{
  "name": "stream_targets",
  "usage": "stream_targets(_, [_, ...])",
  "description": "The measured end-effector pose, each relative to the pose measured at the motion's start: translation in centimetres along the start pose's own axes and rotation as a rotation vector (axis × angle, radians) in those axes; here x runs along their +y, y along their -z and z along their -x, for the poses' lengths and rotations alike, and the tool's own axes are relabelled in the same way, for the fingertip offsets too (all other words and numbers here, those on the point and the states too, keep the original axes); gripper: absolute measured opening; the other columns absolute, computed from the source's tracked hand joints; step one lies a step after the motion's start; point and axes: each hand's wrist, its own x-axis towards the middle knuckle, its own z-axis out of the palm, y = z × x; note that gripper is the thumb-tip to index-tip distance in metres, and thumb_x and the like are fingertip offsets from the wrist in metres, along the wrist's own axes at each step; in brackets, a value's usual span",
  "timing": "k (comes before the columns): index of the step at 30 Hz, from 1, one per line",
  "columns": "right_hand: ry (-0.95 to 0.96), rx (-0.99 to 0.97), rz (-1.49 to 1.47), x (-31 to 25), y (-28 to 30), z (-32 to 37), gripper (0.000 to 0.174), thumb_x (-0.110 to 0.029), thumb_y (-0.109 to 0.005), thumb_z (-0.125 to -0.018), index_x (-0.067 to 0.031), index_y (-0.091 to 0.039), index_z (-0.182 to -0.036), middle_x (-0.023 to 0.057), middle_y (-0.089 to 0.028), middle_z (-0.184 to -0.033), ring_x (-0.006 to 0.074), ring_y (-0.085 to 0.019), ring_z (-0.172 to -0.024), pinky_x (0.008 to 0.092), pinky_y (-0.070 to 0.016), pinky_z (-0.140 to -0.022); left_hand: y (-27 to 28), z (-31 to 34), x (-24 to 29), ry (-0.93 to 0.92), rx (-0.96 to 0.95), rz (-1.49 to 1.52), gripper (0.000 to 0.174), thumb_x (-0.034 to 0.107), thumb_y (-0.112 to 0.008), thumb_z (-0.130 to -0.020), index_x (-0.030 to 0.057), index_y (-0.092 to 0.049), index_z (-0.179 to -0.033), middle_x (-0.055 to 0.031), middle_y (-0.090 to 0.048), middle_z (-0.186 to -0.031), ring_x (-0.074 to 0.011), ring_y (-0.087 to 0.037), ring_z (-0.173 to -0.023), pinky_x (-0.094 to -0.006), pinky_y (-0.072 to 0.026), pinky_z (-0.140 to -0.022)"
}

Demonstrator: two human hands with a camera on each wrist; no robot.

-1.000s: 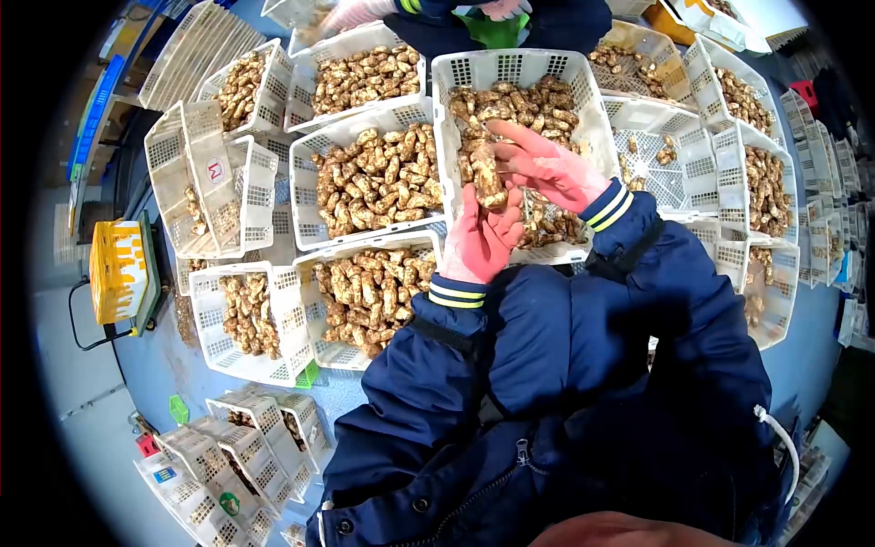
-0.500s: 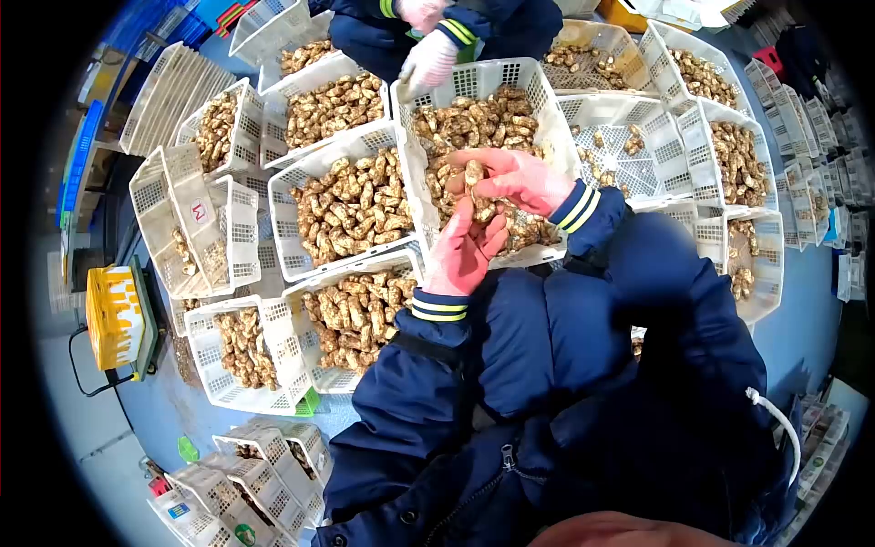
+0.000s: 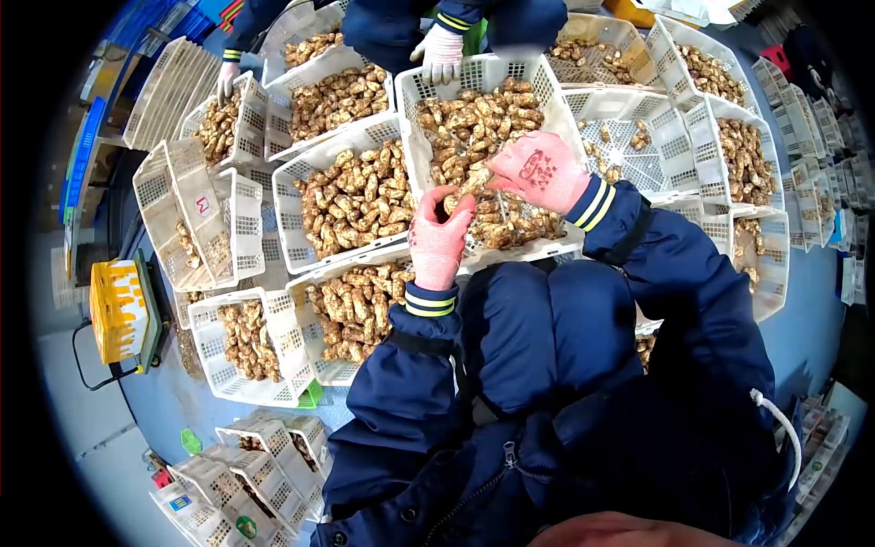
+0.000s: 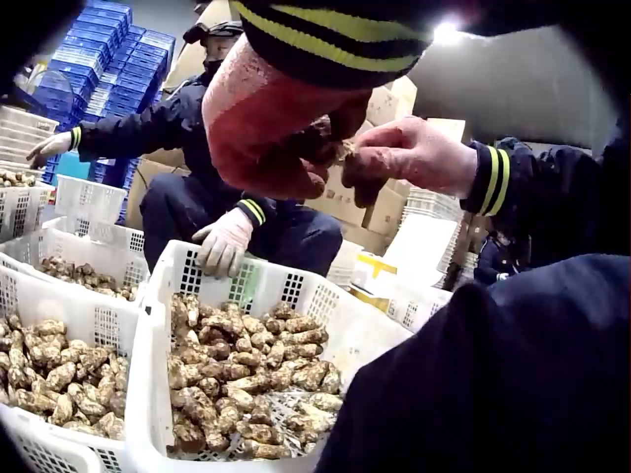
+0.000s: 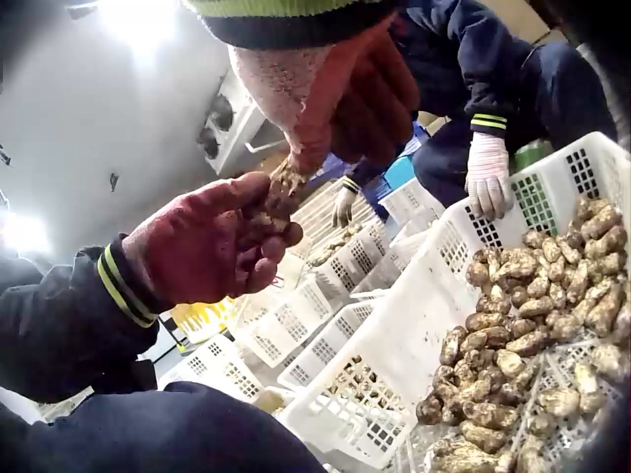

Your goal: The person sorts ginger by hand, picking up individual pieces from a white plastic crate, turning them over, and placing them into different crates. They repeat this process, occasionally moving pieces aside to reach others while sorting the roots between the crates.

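Note:
Both hands wear pink gloves and meet over the middle white crate [image 3: 415,150], which holds brown, earthy mushrooms [image 3: 488,118]. My right hand [image 3: 547,171] pinches one mushroom [image 3: 476,177] between thumb and fingers, the back of the glove facing up. On its other side, my left hand [image 3: 436,239] curls thumb and fingers toward the same mushroom. In the right wrist view the left hand [image 5: 202,241] grips the lower part of the mushroom [image 5: 283,192], while the right hand [image 5: 320,103] pinches it from above. Fingers partly hide it in the left wrist view.
Across from me sits a person whose gloved hand [image 3: 441,55] rests on the middle crate's far rim. More mushroom crates [image 3: 310,260] stand to the left, and a sparsely filled crate [image 3: 592,105] to the right. A yellow-and-white box [image 3: 118,310] sits on a cart at far left.
My right hand has turned its back upward, and the mushroom has tilted between my hands. The left hand's fingers have curled in. The other person's hands have moved apart, one reaching to a left crate.

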Motion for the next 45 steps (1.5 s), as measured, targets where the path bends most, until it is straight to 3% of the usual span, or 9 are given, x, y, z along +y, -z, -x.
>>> stream_targets(6, [-0.158,0.066,-0.146,-0.9,0.1,0.2,0.018,-0.03,-0.056,-0.077,-0.0126,-0.058,-0.074,0.0042,-0.056,-0.067,0.0222,-0.056,-0.067,0.0335,-0.0434,-0.06,0.0,-0.3,0.2,0.095,0.023,0.107,0.029,0.013,-0.064,-0.078,-0.0012,-0.052,-0.1,-0.0041,-0.055,-0.079,-0.0067,-0.048,-0.059,-0.0196,-0.04,-0.053])
stream_targets(8, [-0.531,-0.021,-1.309,-0.5,-0.5,0.2,0.034,-0.02,-0.056,-0.081,-0.0057,-0.054,-0.112,0.0073,-0.06,-0.097,0.0163,-0.056,-0.092,0.0293,-0.0422,-0.08,-0.1,-0.3,0.9,0.34,-0.022,0.28,0.031,0.03,-0.052,-0.087,0.0019,-0.052,-0.099,-0.0074,-0.06,-0.078,-0.0123,-0.056,-0.063,-0.0234,-0.0469,-0.056])
stream_targets(14, [-0.483,-0.055,-2.098,-1.9,0.6,-0.1,0.06,-0.015,-0.057,-0.082,-0.0014,-0.027,-0.132,0.0086,-0.05,-0.115,0.0125,-0.05,-0.099,0.0252,-0.0413,-0.084,-1.5,0.5,1.4,0.467,-0.261,0.665,0.047,0.047,-0.043,-0.087,0.0052,-0.054,-0.104,-0.0084,-0.061,-0.079,-0.0134,-0.055,-0.056,-0.0258,-0.0479,-0.05])
stream_targets(32, [-0.809,0.266,-2.454,8.3,-5.0,11.4,0.04,-0.002,-0.043,-0.082,0.0048,-0.04,-0.121,0.0179,-0.056,-0.1,0.0284,-0.055,-0.091,0.0378,-0.0448,-0.084,2.0,-1.0,-1.8,0.559,-0.222,0.701,0.038,0.035,-0.049,-0.088,0.0062,-0.052,-0.111,-0.006,-0.06,-0.102,-0.0168,-0.058,-0.085,-0.0293,-0.0487,-0.075])
stream_targets(33, [-0.595,0.139,-1.594,10.8,-5.8,14.5,0.039,-0.005,-0.041,-0.083,0.0045,-0.039,-0.121,0.018,-0.056,-0.101,0.0289,-0.055,-0.092,0.0382,-0.0446,-0.085,2.3,-1.1,-2.2,0.562,-0.205,0.691,0.037,0.035,-0.049,-0.088,0.0065,-0.053,-0.111,-0.0057,-0.06,-0.101,-0.0167,-0.058,-0.085,-0.0292,-0.049,-0.074])
stream_targets(35, [-1.202,0.702,-2.293,14.6,-2.9,14.6,0.035,-0.012,-0.039,-0.088,0.0032,-0.038,-0.12,0.0174,-0.055,-0.103,0.0287,-0.054,-0.093,0.0358,-0.0443,-0.086,2.6,-1.4,-2.5,0.594,-0.176,0.699,0.036,0.035,-0.049,-0.088,0.0072,-0.053,-0.11,-0.005,-0.06,-0.1,-0.0165,-0.059,-0.084,-0.029,-0.0493,-0.073])
stream_targets(37, [-0.806,0.962,-1.79,23.0,-3.0,18.0,0.035,-0.016,-0.041,-0.088,0.0015,-0.039,-0.119,0.0177,-0.054,-0.111,0.0275,-0.053,-0.1,0.0341,-0.0425,-0.088,3.0,-1.6,-3.6,0.593,-0.203,0.733,0.035,0.035,-0.048,-0.088,0.0074,-0.053,-0.109,-0.0047,-0.059,-0.102,-0.0163,-0.058,-0.086,-0.0289,-0.0488,-0.074])
stream_targets(39, [-1.293,1.443,-1.885,24.6,0.7,17.5,0.038,-0.019,-0.041,-0.089,0.0002,-0.038,-0.122,0.0184,-0.052,-0.115,0.0278,-0.052,-0.104,0.0348,-0.0412,-0.09,2.7,-2.1,-3.5,0.581,-0.216,0.749,0.034,0.034,-0.048,-0.088,0.0074,-0.053,-0.109,-0.0048,-0.058,-0.104,-0.0164,-0.057,-0.089,-0.0291,-0.0484,-0.075])
stream_targets(45, [-1.249,0.322,-1.811,17.1,-1.6,12.3,0.042,-0.025,-0.043,-0.091,-0.0032,-0.038,-0.126,0.0179,-0.052,-0.115,0.0239,-0.055,-0.101,0.0313,-0.0467,-0.082,1.2,-1.2,-4.3,0.579,-0.219,0.701,0.048,0.037,-0.045,-0.089,0.001,-0.042,-0.12,-0.0111,-0.049,-0.116,-0.0198,-0.049,-0.1,-0.0324,-0.0394,-0.088])
